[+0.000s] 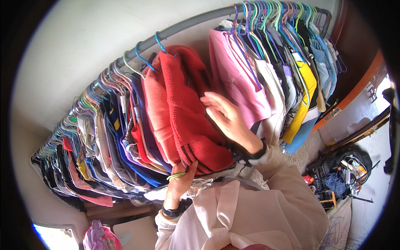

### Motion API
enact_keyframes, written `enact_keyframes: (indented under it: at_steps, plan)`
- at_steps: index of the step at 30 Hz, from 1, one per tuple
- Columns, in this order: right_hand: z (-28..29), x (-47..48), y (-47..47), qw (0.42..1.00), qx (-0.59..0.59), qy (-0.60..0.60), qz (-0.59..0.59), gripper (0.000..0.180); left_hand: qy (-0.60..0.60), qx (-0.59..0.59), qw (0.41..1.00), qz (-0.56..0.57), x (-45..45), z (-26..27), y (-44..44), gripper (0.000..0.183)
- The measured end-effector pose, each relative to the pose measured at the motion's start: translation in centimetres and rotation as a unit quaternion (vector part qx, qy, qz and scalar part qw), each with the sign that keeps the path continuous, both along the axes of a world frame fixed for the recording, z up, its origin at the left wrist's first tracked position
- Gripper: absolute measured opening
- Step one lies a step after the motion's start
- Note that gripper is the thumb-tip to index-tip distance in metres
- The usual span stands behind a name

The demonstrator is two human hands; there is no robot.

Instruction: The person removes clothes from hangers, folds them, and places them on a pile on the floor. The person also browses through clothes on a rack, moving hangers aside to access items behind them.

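Observation:
A red fleece-like garment (187,103) with dark stripes near its lower edge hangs from a blue hanger (160,42) right in front of me. My left hand (182,182), with a yellow-green band around it, pinches the garment's lower edge; the thumb lies on the front and the other fingers are hidden. Beside the garment's right side is my right hand (226,120), fingers extended and thumb apart, holding nothing. Whether it touches the cloth I cannot tell. A lighter coral-red garment (154,115) hangs just left of the striped one.
A grey rail (193,21) carries many hangers. A pink garment (237,84) and a yellow one (301,97) hang on the right; densely packed clothes (103,140) fill the left. A black bag (340,168) with cables lies at right. A pink basin (109,237) stands lower left.

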State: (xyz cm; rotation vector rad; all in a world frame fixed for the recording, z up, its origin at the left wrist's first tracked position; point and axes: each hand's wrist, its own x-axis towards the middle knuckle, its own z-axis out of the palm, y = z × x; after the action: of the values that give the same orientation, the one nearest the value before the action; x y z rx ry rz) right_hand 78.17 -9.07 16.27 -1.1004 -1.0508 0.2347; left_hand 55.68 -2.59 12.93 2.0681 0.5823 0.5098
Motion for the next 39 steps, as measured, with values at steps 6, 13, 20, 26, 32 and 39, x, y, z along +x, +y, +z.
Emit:
enact_keyframes:
  at_steps: [6, 13, 20, 26, 32, 39]
  plan:
    - [5.5, -0.3, -6.9, 0.924, -0.005, -0.221, -0.313, 0.040, -0.032, -0.178, 0.983, -0.012, -3.1, -0.2, -0.5, 0.025]
    - [3.9, 4.6, -8.1, 0.843, -0.136, -0.319, -0.412, 0.037, -0.090, -0.189, 0.978, -0.017, -8.2, 0.1, 0.9, 0.022]
    - [3.4, 5.2, -9.3, 0.877, -0.183, -0.216, -0.389, 0.033, -0.145, -0.186, 0.971, 0.047, -15.1, 0.4, 0.5, 0.023]
    - [2.2, 0.7, -4.5, 0.861, -0.178, -0.237, -0.413, 0.029, -0.156, -0.164, 0.970, 0.091, -18.3, 0.3, 0.3, 0.024]
    - [-0.4, -9.4, 5.0, 0.924, -0.168, -0.250, -0.236, 0.045, -0.169, -0.156, 0.969, 0.093, -19.0, 0.1, -0.1, 0.024]
    - [0.2, -10.5, 3.9, 0.929, -0.050, -0.296, -0.216, 0.068, -0.159, -0.143, 0.974, 0.074, -18.0, 0.2, -0.2, 0.026]
